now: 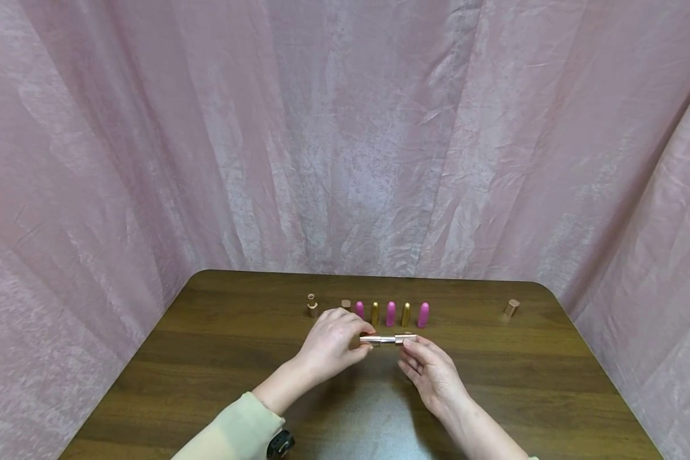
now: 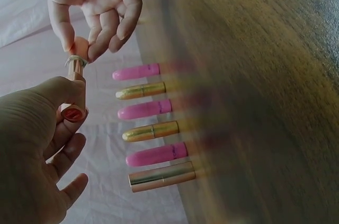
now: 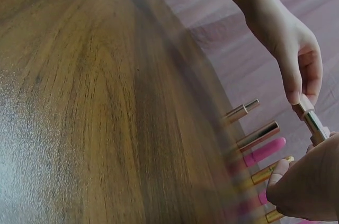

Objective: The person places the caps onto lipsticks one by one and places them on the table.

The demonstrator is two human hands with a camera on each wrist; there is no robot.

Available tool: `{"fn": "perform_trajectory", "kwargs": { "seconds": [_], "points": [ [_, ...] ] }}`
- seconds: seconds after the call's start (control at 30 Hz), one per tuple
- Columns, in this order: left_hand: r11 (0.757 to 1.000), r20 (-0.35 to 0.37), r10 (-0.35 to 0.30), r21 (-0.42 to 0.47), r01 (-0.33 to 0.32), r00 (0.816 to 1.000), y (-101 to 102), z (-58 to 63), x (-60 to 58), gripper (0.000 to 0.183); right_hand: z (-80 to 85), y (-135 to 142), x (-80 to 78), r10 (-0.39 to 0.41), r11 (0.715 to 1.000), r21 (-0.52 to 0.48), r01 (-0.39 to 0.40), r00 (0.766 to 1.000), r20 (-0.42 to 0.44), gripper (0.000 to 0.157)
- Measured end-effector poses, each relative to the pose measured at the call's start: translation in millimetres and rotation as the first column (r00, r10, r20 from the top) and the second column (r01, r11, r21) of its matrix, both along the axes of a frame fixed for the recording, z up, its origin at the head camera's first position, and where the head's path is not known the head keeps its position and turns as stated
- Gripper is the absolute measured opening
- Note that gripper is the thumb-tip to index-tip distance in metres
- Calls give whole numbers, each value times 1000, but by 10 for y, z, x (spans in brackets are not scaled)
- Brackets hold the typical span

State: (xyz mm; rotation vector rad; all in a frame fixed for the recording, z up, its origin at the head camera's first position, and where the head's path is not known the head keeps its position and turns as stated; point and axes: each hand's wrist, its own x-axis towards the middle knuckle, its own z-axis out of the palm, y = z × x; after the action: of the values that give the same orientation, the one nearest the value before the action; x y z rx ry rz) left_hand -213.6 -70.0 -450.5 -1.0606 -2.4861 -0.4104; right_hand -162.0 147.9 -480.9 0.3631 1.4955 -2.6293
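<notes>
A rose-gold lipstick tube [image 1: 388,340] is held level between my two hands above the table. My left hand [image 1: 332,340] pinches its left end between thumb and fingers. At the other end, the thumb and fingertips of my right hand [image 1: 434,377] pinch the wider section. A narrower shiny metal band shows between the two sections. In the left wrist view, a red round face shows at the end of the lipstick tube [image 2: 77,70] by my left hand. Just behind the hands stand three pink bullet-shaped tubes [image 1: 391,313] and two gold ones [image 1: 406,314], alternating in a row.
Left of that row stand a rose-gold tube [image 1: 345,304], partly behind my left hand, and a stepped, uncapped lipstick base [image 1: 312,306]. Far to the right is a rose-gold cap [image 1: 512,308]. Everything stands on a brown wooden table [image 1: 207,358], with pink curtains [image 1: 345,140] around it.
</notes>
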Motion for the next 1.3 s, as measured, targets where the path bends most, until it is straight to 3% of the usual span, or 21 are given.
{"fn": "perform_trajectory", "kwargs": {
  "seconds": [0.93, 1.1, 1.3],
  "points": [
    [1000, 41, 27, 4, -27, 999, 84, -37, 47, 23, -53, -149, 15, 30, 1000, 3, -30, 999, 18, 10],
    [999, 84, 38, 9, -39, 996, 85, -80, 72, 23, -70, -153, 18, 28, 999, 24, -29, 999, 19, 7],
    [998, 175, 62, 8, -64, 983, 68, -148, 118, 23, -111, -177, 24, 24, 992, 126, -23, 1000, -8, 11]
  ]
}}
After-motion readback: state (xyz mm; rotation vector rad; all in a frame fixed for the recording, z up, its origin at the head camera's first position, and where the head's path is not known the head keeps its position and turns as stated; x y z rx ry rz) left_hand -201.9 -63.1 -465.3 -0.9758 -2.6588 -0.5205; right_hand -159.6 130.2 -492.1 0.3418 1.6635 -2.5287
